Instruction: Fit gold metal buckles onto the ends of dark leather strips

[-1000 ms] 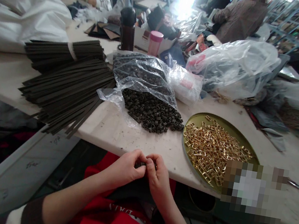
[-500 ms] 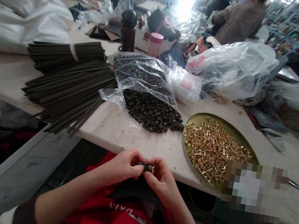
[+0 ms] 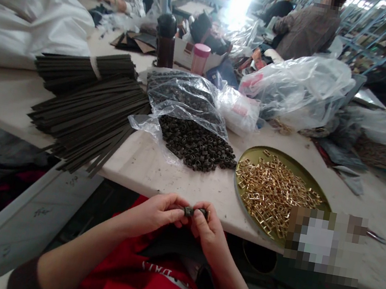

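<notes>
Just in front of the table edge, both hands come together on a short dark strap (image 3: 189,211). My left hand (image 3: 160,212) pinches its left end between thumb and fingers. My right hand (image 3: 207,227) is closed on the other end, where a bit of gold metal shows past the fingertips. Most of the strap lies hidden behind the fingers. Beyond the hands, small dark loops (image 3: 196,147) spill from a see-through plastic bag (image 3: 187,91). To the right, many gold buckles (image 3: 270,193) lie in a round olive-gold tray (image 3: 306,170).
Bundled dark strips (image 3: 86,115) overhang the table's left front edge. A dark bottle (image 3: 165,42) and a pink-lidded jar (image 3: 200,59) stand behind the loops. Plastic bags (image 3: 299,91) crowd the back right. Pliers-like handles (image 3: 375,236) show beside a blurred patch. Other people sit farther off.
My right thumb has moved up onto the strap, covering more of its right end. The left fingers have straightened somewhat and the strap has shifted slightly up and right.
</notes>
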`<state>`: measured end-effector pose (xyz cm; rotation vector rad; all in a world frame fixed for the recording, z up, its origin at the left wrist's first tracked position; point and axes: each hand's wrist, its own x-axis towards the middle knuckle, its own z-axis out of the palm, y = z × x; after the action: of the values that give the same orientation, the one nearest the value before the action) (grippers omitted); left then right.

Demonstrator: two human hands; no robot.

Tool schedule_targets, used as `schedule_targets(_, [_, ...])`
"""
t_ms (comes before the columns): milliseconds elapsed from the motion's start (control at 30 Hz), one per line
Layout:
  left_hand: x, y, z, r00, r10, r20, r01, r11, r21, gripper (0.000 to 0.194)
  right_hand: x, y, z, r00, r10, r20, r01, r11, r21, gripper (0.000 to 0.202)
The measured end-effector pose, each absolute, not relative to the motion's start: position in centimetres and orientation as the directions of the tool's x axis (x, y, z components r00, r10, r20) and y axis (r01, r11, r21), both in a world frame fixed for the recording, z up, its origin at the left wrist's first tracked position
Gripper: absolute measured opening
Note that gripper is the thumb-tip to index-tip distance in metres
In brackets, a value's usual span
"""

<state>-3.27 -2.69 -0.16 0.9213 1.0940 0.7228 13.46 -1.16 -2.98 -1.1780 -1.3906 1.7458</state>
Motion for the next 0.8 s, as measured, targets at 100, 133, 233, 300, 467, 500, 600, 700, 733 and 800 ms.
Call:
schedule_targets(100, [-3.4, -2.6, -0.6, 0.307, 0.841, -0.445, -0.123, 0.499, 0.858, 0.019, 13.3, -1.2, -3.0, -0.413, 0.856, -0.311, -0.012, -0.347, -0.938, 0.03])
schedule_targets(133, [-3.4, -2.6, -0.8, 0.3, 0.842, -0.448, -0.138, 0.503, 0.853, 0.019, 13.2, -1.3, -3.0, -0.408, 0.854, -0.323, -0.029, -0.366, -0.93, 0.032])
schedule_targets(233, [-3.2, -2.7, -1.2, 0.28, 0.856, -0.435, -0.137, 0.484, 0.864, 0.017, 13.0, -1.4, -3.0, -0.401, 0.849, -0.343, -0.034, -0.388, -0.921, 0.037])
schedule_targets(300, [-3.1, -2.7, -1.2, 0.269, 0.865, -0.424, -0.103, 0.464, 0.88, 0.016, 12.9, -1.5, -3.0, -0.412, 0.843, -0.345, -0.021, -0.388, -0.921, 0.038])
schedule_targets(467, [-3.0, -2.8, -0.4, 0.236, 0.878, -0.416, 0.006, 0.426, 0.905, 0.013, 13.0, -1.6, -3.1, -0.404, 0.852, -0.332, -0.054, -0.384, -0.922, 0.031])
schedule_targets(500, [-3.0, -2.8, -0.4, 0.232, 0.881, -0.412, 0.011, 0.422, 0.907, 0.012, 13.0, -1.6, -3.2, -0.404, 0.856, -0.324, -0.054, -0.376, -0.925, 0.029])
schedule_targets(600, [-2.9, -2.8, -0.5, 0.224, 0.884, -0.411, -0.008, 0.424, 0.906, 0.011, 13.2, -1.5, -3.2, -0.433, 0.844, -0.316, -0.016, -0.358, -0.934, 0.025])
schedule_targets(700, [-2.7, -3.0, -1.1, 0.234, 0.874, -0.426, -0.035, 0.445, 0.895, 0.014, 13.4, -1.4, -3.0, -0.477, 0.819, -0.32, -0.005, -0.366, -0.93, 0.023])
schedule_targets(733, [-2.7, -3.0, -1.3, 0.24, 0.874, -0.424, -0.052, 0.447, 0.893, 0.016, 13.5, -1.4, -2.8, -0.49, 0.81, -0.322, -0.014, -0.376, -0.927, 0.023])
schedule_targets(800, [-2.5, -3.1, -1.7, 0.258, 0.875, -0.408, -0.091, 0.443, 0.892, 0.019, 13.7, -1.3, -2.6, -0.516, 0.793, -0.324, -0.037, -0.399, -0.916, 0.022])
